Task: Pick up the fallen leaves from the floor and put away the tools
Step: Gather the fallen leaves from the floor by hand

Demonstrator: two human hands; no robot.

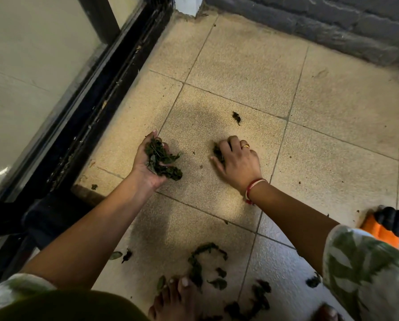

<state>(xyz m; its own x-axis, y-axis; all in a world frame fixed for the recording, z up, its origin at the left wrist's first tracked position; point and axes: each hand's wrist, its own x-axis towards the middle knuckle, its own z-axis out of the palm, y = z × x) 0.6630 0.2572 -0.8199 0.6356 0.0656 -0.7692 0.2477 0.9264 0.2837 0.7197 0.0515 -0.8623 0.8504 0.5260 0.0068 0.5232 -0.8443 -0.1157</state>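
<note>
Head view, nearest first: bare toes planted among scattered leaves, dark, curled and limp, strewn loose over the floor tiles at the bottom edge. Off to the right, just past a leaf-print sleeve, an orange tool with a black grip, lying on the tiles, untouched. Farther out, cups a handful of leaves in the left hand, palm up, fingers curled inward round the heap, a few spilling over the edge of the palm. Presses the right hand palm down on the tile, fingers bent and drawn together over a clump of leaves, thumb stretched flat along the floor. Beyond that, a lone leaf apart on the tile, then a black door frame on the left and a grey wall at the far side. Judging by the look: featherlight, soft, probably crumbly where dry, apt to slip out between loose fingers or drift. Best raked together and scooped from underneath with closed fingers, not plucked singly; keeps better in a cupped palm held level. Plenty left near the feet; tool not yet put away.
</note>
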